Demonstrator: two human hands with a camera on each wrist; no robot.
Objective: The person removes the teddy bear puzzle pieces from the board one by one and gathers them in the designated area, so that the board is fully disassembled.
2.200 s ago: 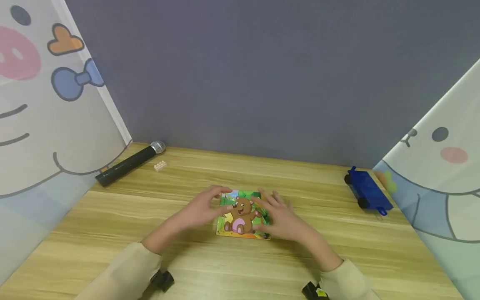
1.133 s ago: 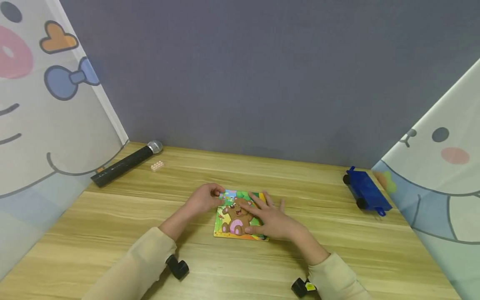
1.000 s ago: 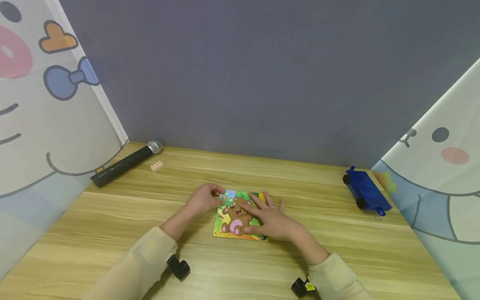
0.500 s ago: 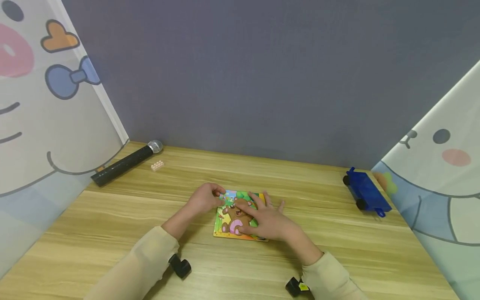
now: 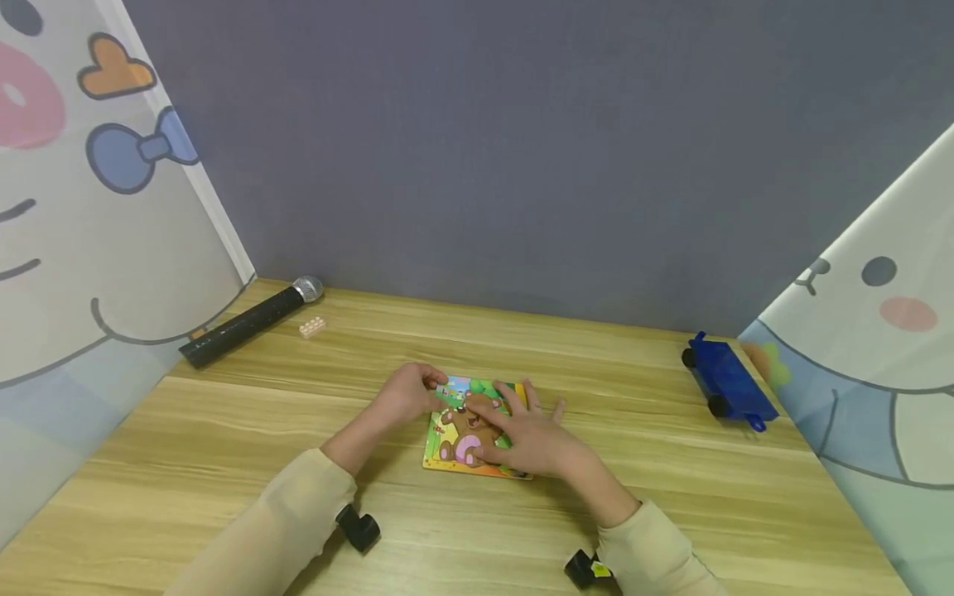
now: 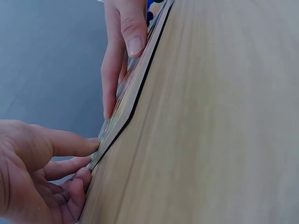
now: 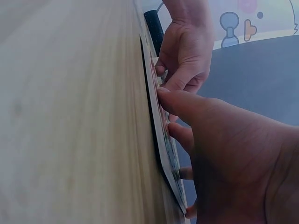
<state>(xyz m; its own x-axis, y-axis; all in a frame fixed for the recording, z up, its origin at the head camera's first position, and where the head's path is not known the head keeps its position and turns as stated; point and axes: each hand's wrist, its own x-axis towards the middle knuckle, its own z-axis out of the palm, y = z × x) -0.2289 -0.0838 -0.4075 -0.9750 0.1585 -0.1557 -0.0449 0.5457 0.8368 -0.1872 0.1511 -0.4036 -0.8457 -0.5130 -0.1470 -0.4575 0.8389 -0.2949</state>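
A thin square puzzle board (image 5: pixel 447 461) lies flat on the wooden table, printed with a brown bear on a green and yellow scene. My left hand (image 5: pixel 402 396) pinches its far left corner; in the left wrist view the thumb (image 6: pixel 74 143) is on the top face and the fingers curl at the edge. Spread across the bear, my right hand (image 5: pixel 532 434) rests its fingertips on the picture, covering the board's right part. In the right wrist view, the right thumb (image 7: pixel 180 100) touches the top face close to my left hand.
A black microphone (image 5: pixel 249 323) lies at the back left, with a small pale toy brick (image 5: pixel 312 327) beside it. At the back right stands a blue toy cart (image 5: pixel 730 381) with black wheels. A grey panel (image 5: pixel 507 165) closes off the back, and cartoon-printed sheets flank both sides.
From about two seconds ago, my left hand has closed in on the board's far left corner and my right hand has settled onto the picture. Over the last second both hands barely move.
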